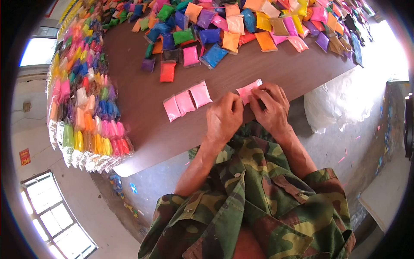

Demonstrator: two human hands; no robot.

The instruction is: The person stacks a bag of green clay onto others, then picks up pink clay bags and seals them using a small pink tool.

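A small pink packet [246,91] in clear film is held at the table's front edge, between my two hands. My right hand [271,105] pinches its right side with thumb and fingers. Closed at the packet's lower left corner is my left hand [224,116]; its fingertips are partly hidden, but they seem to grip the film there. To the left, three pink packets lie side by side in a slanted row: a left one [172,108], a middle one [185,102] and a right one [201,94].
A large heap of packets in many colours [211,36] covers the far side of the brown table [129,82]. Clear bags of coloured packets [86,108] are stacked along the left edge. A white plastic bag [336,103] hangs beyond the right edge.
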